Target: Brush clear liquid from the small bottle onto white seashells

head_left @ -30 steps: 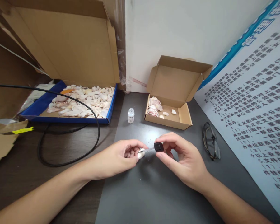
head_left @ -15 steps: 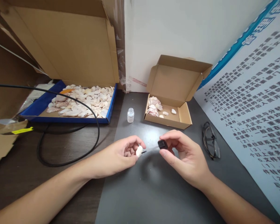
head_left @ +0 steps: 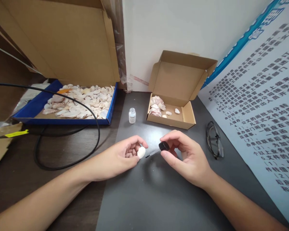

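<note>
Between the thumb and fingers of my left hand [head_left: 125,157] is a small white seashell [head_left: 141,152]. My right hand [head_left: 188,157] pinches the black cap of a brush [head_left: 163,146]. From that cap a thin clear stem runs left to a dark tip, which is close to the shell but apart from it. A small uncapped glass bottle [head_left: 132,116] with a printed label stands upright on the grey mat [head_left: 144,199], beyond my hands. Farther right, an open cardboard box [head_left: 183,123] holds several shells.
A blue-sided box [head_left: 69,121] full of shells stands at the left with its lid up. A black cable [head_left: 98,128] loops in front of it. Glasses [head_left: 214,140] lie on the right, beside a printed poster [head_left: 262,106]. A white wall [head_left: 173,25] rises behind.
The brush tip has come away from the shell and dropped slightly. The shell has turned in my left hand to show a broader face. The whole view has shifted a little.
</note>
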The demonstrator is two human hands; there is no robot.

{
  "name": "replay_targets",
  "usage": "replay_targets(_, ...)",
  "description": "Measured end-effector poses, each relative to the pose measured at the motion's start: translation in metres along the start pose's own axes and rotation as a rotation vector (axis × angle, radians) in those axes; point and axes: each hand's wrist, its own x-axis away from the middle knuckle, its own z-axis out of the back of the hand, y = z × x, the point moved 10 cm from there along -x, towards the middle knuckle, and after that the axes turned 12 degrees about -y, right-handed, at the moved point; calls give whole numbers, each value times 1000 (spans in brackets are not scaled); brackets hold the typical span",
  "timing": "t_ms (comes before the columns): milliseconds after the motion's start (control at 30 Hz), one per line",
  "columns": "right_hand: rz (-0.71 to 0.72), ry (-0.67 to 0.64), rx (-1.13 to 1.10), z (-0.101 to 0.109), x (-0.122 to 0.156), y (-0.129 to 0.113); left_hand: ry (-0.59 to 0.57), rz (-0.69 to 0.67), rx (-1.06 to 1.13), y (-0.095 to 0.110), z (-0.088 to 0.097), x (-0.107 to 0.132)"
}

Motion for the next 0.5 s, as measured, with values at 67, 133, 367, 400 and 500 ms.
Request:
replay_targets(67,3,5,-8,0,0,-1,-2,1,3,0,0,0)
replay_targets(133,4,5,-14,0,0,-1,-6,-3,4,1,-1,0)
replay_targets(367,6,17,-9,2,-1,-1,2,7,-2,1,-1,0)
replay_targets(400,11,14,-14,1,-1,-1,1,9,-5,1,-1,0)
replay_targets(500,8,-4,-6,-1,-1,-1,-2,8,-6,1,-1,0)
